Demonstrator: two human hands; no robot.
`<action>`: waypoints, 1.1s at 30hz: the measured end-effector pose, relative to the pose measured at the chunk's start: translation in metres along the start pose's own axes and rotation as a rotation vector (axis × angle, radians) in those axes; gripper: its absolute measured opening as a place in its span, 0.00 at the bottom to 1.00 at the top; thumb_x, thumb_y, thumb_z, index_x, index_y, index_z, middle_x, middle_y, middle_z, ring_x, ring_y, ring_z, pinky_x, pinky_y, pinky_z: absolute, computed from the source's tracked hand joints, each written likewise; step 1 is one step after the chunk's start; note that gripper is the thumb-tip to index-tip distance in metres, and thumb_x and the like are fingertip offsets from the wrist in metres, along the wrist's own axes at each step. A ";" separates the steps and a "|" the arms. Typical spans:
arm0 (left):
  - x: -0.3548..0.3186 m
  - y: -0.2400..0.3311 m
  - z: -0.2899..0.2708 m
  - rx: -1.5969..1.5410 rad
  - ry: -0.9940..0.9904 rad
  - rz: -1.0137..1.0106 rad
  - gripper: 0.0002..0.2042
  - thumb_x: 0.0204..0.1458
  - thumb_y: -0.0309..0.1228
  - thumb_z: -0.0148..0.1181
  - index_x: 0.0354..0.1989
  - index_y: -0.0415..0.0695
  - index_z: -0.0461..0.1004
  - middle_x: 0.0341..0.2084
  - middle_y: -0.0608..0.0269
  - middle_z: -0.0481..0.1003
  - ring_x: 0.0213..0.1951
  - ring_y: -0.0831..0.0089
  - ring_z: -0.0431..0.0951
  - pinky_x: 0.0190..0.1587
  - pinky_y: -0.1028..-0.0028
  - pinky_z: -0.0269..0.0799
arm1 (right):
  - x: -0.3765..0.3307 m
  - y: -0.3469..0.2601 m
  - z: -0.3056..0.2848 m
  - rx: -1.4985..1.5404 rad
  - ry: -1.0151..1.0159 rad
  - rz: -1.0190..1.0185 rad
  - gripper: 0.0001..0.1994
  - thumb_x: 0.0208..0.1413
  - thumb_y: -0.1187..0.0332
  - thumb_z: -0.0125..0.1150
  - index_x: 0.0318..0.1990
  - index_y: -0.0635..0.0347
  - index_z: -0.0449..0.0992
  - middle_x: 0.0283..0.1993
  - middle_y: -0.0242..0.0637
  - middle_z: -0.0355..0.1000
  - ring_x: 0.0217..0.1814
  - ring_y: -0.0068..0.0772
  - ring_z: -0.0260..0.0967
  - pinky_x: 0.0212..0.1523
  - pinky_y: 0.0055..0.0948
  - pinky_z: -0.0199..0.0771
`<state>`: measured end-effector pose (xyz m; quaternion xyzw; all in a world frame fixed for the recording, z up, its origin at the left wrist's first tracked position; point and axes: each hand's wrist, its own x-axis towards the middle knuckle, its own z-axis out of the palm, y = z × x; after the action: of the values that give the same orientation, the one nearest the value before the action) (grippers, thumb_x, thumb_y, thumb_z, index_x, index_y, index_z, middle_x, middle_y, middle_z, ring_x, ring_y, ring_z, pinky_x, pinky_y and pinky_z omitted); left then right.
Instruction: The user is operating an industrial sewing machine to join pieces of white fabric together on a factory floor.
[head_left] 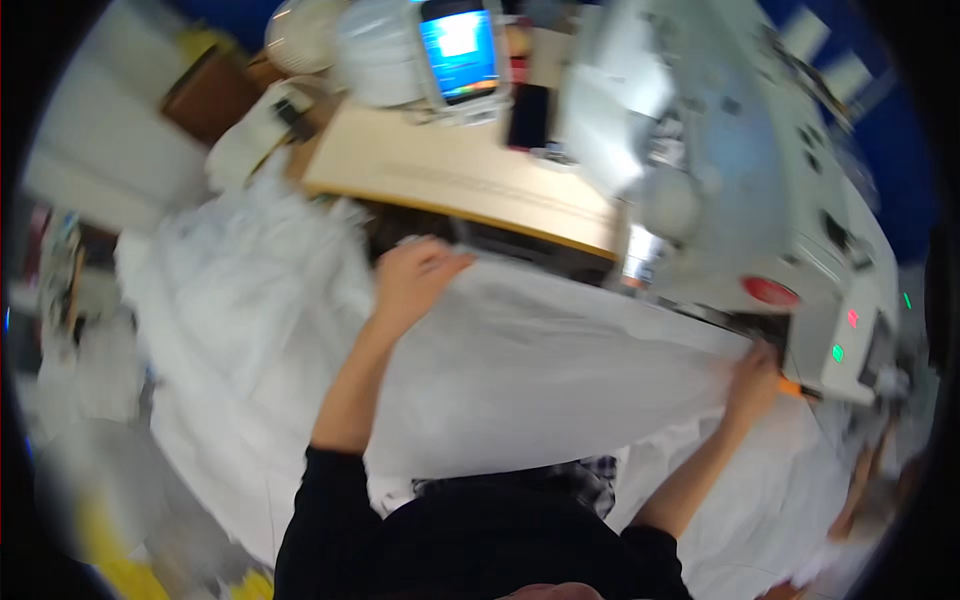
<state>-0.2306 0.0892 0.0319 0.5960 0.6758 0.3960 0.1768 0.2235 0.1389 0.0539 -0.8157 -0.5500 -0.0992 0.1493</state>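
Note:
A wide sheet of white fabric [540, 380] stretches across my lap, its far edge drawn fairly straight between my hands. My left hand [415, 280] pinches that edge just in front of the table. Far to the right, my right hand [755, 385] is closed on the same edge, beside the head of a white sewing machine [770, 200]; motion blur softens its fingers. Part of the fabric's far edge runs along the machine's base. More white fabric [250, 290] lies bunched in a large heap left of my left arm.
Behind the fabric is a pale wooden tabletop [430, 160]. A lit phone [460, 50] on a white stand and a dark phone [528, 115] sit toward its back. A brown box [208, 92] is at the far left. Another person's arm [865, 480] shows at the right rim.

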 end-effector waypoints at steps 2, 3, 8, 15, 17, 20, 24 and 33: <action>0.002 -0.022 0.006 -0.145 -0.017 -0.031 0.06 0.43 0.29 0.66 0.21 0.40 0.77 0.18 0.64 0.68 0.24 0.75 0.67 0.26 0.77 0.60 | 0.014 0.010 0.022 -0.036 0.068 -0.145 0.15 0.60 0.59 0.45 0.37 0.62 0.70 0.31 0.54 0.71 0.31 0.58 0.69 0.29 0.50 0.65; -0.004 -0.035 0.003 -0.217 -0.025 -0.015 0.06 0.43 0.29 0.66 0.21 0.41 0.77 0.21 0.64 0.69 0.27 0.75 0.68 0.28 0.77 0.61 | 0.022 0.015 0.031 -0.026 0.196 -0.341 0.14 0.59 0.60 0.46 0.37 0.63 0.70 0.30 0.53 0.71 0.30 0.58 0.68 0.28 0.51 0.65; -0.086 -0.101 -0.044 0.165 0.120 -0.071 0.09 0.39 0.34 0.68 0.27 0.44 0.79 0.33 0.59 0.72 0.35 0.64 0.73 0.36 0.68 0.68 | 0.032 0.030 0.049 0.146 0.296 -0.369 0.16 0.59 0.60 0.49 0.38 0.66 0.74 0.30 0.47 0.71 0.37 0.51 0.69 0.35 0.41 0.68; -0.119 -0.269 -0.129 0.800 0.139 -0.913 0.19 0.44 0.40 0.59 0.41 0.40 0.72 0.42 0.47 0.73 0.45 0.50 0.73 0.46 0.55 0.69 | 0.008 0.028 0.036 0.645 0.163 0.105 0.18 0.59 0.58 0.54 0.41 0.68 0.75 0.40 0.41 0.72 0.38 0.29 0.68 0.39 0.27 0.68; -0.101 -0.277 -0.081 0.648 -0.026 -0.961 0.13 0.47 0.35 0.52 0.36 0.39 0.72 0.34 0.46 0.76 0.40 0.51 0.75 0.42 0.56 0.72 | 0.005 0.035 0.034 0.640 0.251 0.153 0.18 0.58 0.58 0.55 0.41 0.68 0.75 0.40 0.40 0.72 0.37 0.26 0.68 0.40 0.26 0.68; -0.097 -0.228 0.010 0.431 0.222 -0.506 0.09 0.46 0.33 0.51 0.28 0.40 0.70 0.27 0.48 0.74 0.32 0.49 0.74 0.34 0.54 0.70 | -0.010 0.055 0.041 0.950 0.323 0.153 0.23 0.58 0.53 0.54 0.48 0.67 0.72 0.45 0.42 0.71 0.43 0.30 0.67 0.44 0.29 0.67; -0.132 -0.153 0.070 0.342 -0.314 -0.132 0.16 0.46 0.40 0.57 0.34 0.39 0.72 0.36 0.47 0.74 0.40 0.54 0.74 0.44 0.59 0.70 | -0.073 0.073 0.096 1.085 -0.092 0.262 0.28 0.59 0.51 0.49 0.55 0.68 0.65 0.52 0.46 0.66 0.54 0.38 0.62 0.54 0.34 0.62; -0.127 -0.243 -0.192 1.322 0.739 -0.445 0.32 0.42 0.43 0.65 0.54 0.40 0.64 0.51 0.44 0.66 0.53 0.49 0.64 0.55 0.56 0.59 | -0.135 0.133 0.200 0.253 -0.725 -0.446 0.29 0.47 0.64 0.59 0.56 0.70 0.60 0.58 0.55 0.60 0.62 0.53 0.54 0.62 0.41 0.52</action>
<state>-0.5002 -0.0876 -0.0592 0.2583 0.8894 0.0399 -0.3750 0.2954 0.0460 -0.1953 -0.6343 -0.7373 0.2315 0.0205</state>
